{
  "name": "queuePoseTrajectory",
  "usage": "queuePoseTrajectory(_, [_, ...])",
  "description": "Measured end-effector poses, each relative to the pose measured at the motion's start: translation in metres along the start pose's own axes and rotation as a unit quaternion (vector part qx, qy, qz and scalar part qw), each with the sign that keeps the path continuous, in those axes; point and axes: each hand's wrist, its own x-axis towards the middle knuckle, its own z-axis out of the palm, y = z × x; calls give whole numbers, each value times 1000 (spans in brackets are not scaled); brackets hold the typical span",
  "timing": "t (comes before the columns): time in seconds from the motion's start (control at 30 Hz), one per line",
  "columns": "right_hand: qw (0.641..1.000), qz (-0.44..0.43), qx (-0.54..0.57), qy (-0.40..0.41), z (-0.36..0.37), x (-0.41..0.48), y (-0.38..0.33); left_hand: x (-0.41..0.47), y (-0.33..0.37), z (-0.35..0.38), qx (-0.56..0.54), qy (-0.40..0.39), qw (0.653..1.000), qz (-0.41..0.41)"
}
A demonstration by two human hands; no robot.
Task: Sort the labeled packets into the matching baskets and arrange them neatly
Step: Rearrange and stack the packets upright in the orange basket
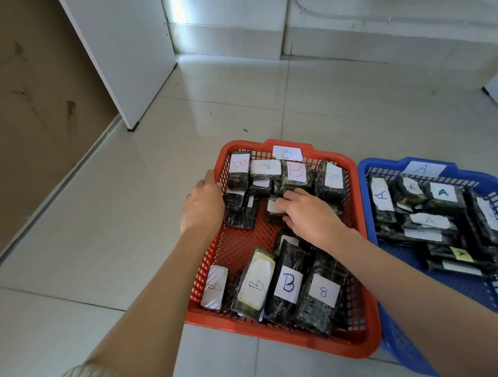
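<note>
Far packets [295,172] and near packets [288,282] crowd both ends of the red basket [280,335], leaving bare mesh [239,247] between them on the left. The left hand [202,208] blocks the left rim. The right hand [310,213], gripping a middle packet [272,208], closes the gap's right side. The blue basket [462,172], touching on the right, is heaped. Open floor [127,225] lies left.

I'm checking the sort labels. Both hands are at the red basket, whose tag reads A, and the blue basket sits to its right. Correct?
Not quite: the head view shows the tag on the red basket reads B, not A. The rest holds: the left hand and the right hand, which grips a packet, are at the red basket, and the blue basket sits to its right.
</note>
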Motion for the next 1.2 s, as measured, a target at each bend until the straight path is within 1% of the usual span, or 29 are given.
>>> queuePoseTrajectory(0.1, [1000,0,-2,-1,1,-8,2,0,1,1,-3,-5,1000,-8])
queuePoseTrajectory(0.17, [1000,5,15,-1,1,-8,5,0,3,0,-2,-11,1000,-15])
queuePoseTrajectory(0.2, [1000,8,29,-2,1,-7,6,-1,3,-2,4,1,1000,-7])
queuePoseTrajectory(0.27, [996,21,84,-7,-1,-4,6,-8,2,-9,16,70,997,42])
queuePoseTrajectory(0.3, [992,31,118,-11,-2,-3,5,-15,2,-14,0,100,992,81])
queuePoseTrajectory(0.33, [988,41,146,-16,-3,-3,4,-24,3,-17,-27,98,987,126])
queuePoseTrajectory(0.37, [985,50,163,-23,-4,-3,2,-34,3,-20,-59,58,983,166])
queuePoseTrajectory(0.4, [984,58,168,-32,-4,-2,0,-44,5,-22,-75,-19,979,188])
queuePoseTrajectory(0.43, [983,65,167,-40,-3,-1,-1,-54,6,-24,-69,-121,972,189])
queuePoseTrajectory(0.47, [983,71,164,-48,-4,1,-2,-60,7,-24,-52,-223,957,176])
queuePoseTrajectory(0.5, [982,75,163,-55,-5,2,-2,-65,8,-25,-39,-304,939,156])
queuePoseTrajectory(0.53, [981,82,166,-63,-7,3,-2,-67,7,-25,-35,-358,924,133])
queuePoseTrajectory(0.57, [978,91,176,-69,-9,3,-2,-69,7,-26,-43,-383,916,112])
queuePoseTrajectory(0.6, [974,101,189,-71,-12,2,-2,-71,6,-27,-62,-387,915,94])
queuePoseTrajectory(0.7, [959,142,243,-35,-21,-6,2,-70,7,-33,-148,-337,928,57])
queuePoseTrajectory(0.77, [938,176,299,1,-29,-14,6,-61,9,-44,-207,-266,941,17])
queuePoseTrajectory(0.8, [926,186,329,12,-33,-17,5,-54,9,-51,-245,-212,946,-13])
queuePoseTrajectory(0.83, [918,182,352,9,-35,-21,2,-46,8,-58,-287,-149,945,-47])
queuePoseTrajectory(0.9, [922,136,362,-18,-36,-25,-14,-30,7,-70,-352,-27,929,-111])
queuePoseTrajectory(0.97, [931,81,356,-14,-34,-23,-32,-20,8,-76,-396,47,904,-154])
queuePoseTrajectory(1.03, [933,47,356,3,-31,-17,-46,-15,8,-77,-422,82,885,-177])
queuePoseTrajectory(1.07, [935,39,352,-4,-29,-14,-50,-15,8,-77,-428,94,880,-183])
queuePoseTrajectory(1.13, [942,23,329,-60,-20,-8,-54,-17,7,-74,-432,111,873,-196])
queuePoseTrajectory(1.2, [938,17,326,-119,-9,-6,-55,-20,6,-70,-439,119,866,-208])
